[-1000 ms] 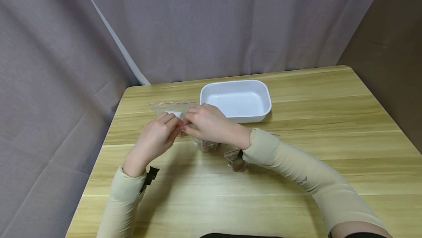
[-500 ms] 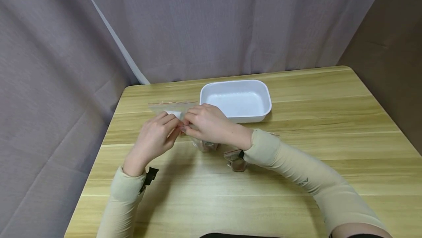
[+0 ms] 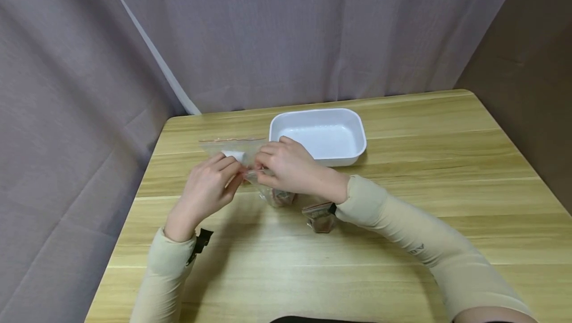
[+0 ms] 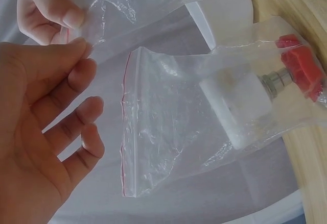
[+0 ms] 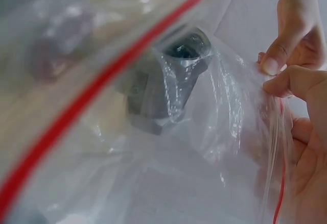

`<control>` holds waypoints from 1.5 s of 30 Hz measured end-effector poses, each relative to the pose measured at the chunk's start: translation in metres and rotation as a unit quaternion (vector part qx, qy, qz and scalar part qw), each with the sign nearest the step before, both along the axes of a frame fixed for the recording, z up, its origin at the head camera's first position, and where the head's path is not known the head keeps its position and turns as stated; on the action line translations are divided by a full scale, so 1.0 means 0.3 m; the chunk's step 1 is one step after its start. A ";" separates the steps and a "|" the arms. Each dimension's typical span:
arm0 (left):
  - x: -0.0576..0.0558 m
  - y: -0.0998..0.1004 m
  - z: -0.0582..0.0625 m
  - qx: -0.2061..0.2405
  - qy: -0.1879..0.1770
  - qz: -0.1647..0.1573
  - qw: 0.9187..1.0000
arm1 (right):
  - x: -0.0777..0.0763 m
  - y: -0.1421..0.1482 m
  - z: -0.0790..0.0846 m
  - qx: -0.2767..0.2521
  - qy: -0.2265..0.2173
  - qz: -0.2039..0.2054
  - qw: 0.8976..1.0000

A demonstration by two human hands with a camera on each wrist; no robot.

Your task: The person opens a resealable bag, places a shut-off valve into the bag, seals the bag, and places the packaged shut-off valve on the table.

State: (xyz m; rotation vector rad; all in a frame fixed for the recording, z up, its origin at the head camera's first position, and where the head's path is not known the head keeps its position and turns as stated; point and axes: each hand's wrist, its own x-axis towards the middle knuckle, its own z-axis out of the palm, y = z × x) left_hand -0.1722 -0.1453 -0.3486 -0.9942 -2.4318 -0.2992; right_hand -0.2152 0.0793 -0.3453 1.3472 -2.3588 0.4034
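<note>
A clear zip bag (image 3: 263, 191) with a red seal line hangs between the two hands in the head view. My left hand (image 3: 207, 184) pinches one corner of its top edge. My right hand (image 3: 288, 166) pinches the same edge a little farther right, also seen as the right hand (image 5: 306, 112) in the right wrist view. Inside the bag is a grey metal pipe fitting (image 5: 166, 89) with a round opening. Behind the hands lies another zip bag (image 4: 158, 117), holding a white block-like part (image 4: 237, 106) with a metal stem and a red handle (image 4: 301, 66).
A white rectangular tray (image 3: 362, 139) stands at the back of the wooden table (image 3: 402, 263). A smaller zip bag (image 3: 321, 219) with a brownish thing inside lies near the right wrist. Grey curtain (image 3: 277, 35) hangs behind the table.
My right hand has shifted slightly right, away from the left fingertips, and a stretch of the bag's top edge now shows between them. The left hand is nearly still.
</note>
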 end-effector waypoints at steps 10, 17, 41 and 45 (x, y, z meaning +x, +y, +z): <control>-0.001 -0.002 -0.001 0.002 0.008 -0.001 1.000 | 0.000 0.034 0.004 0.019 -0.004 -0.017 1.000; 0.000 -0.004 -0.002 -0.001 0.002 -0.001 1.000 | 0.001 0.070 -0.001 0.017 -0.001 -0.025 1.000; -0.005 -0.004 -0.002 -0.002 0.001 0.000 1.000 | -0.004 0.222 -0.040 -0.043 0.046 -0.005 0.998; -0.007 -0.004 0.001 -0.005 0.001 0.000 1.000 | -0.006 0.242 -0.041 -0.048 0.052 -0.009 0.997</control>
